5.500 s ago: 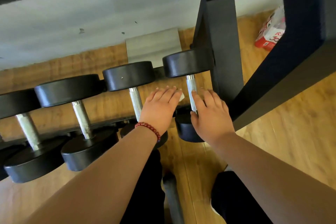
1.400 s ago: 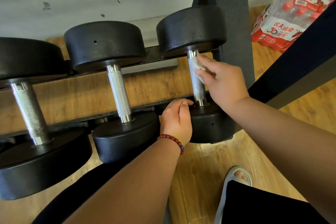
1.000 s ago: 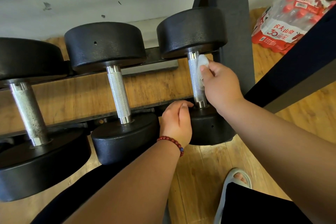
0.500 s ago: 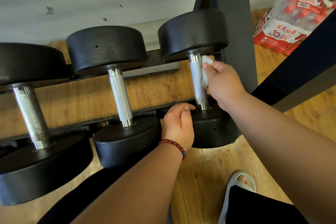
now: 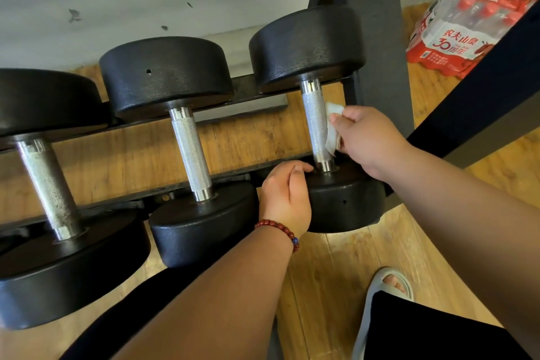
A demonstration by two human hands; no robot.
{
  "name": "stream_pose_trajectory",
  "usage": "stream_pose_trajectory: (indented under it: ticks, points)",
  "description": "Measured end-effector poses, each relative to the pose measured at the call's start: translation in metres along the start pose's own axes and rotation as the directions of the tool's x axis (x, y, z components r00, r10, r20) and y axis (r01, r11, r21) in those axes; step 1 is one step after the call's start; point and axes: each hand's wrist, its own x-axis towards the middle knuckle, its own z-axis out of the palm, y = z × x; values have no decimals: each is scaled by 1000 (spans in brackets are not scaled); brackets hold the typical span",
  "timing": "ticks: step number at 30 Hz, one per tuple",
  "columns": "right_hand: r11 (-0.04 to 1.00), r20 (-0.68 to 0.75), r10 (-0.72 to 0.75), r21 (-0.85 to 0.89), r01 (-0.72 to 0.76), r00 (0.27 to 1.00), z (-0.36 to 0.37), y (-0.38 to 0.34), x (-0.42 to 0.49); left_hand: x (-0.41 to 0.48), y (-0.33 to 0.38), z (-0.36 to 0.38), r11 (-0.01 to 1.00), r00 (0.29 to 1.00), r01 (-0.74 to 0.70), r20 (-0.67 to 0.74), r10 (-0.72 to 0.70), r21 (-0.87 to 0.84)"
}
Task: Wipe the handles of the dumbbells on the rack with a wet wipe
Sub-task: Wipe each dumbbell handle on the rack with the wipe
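Three black dumbbells lie across the rack rails (image 5: 257, 90), each with a knurled steel handle. My right hand (image 5: 368, 137) pinches a white wet wipe (image 5: 333, 128) and presses it against the right side of the rightmost dumbbell's handle (image 5: 314, 123), near its lower half. My left hand (image 5: 285, 199) grips the near head of that dumbbell (image 5: 344, 202), fingers curled over its left edge. The middle handle (image 5: 190, 152) and the left handle (image 5: 48, 184) are untouched.
A black rack upright (image 5: 377, 38) stands just right of the wiped dumbbell, and a slanted black beam (image 5: 482, 90) crosses the right side. A shrink-wrapped pack of water bottles (image 5: 464, 23) sits on the wooden floor behind. My foot in a white slipper (image 5: 388, 292) is below.
My right hand has slid the wipe down the rightmost handle, from near the top to the lower half. My left hand has stayed on the near head.
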Motion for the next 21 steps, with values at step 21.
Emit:
stream_pose_trajectory:
  ticks: [21]
  points:
    - [939,20,-115,-323,116,993,-12,-2,-14,1,-5,1,1000,1000,-18,-1,18,20]
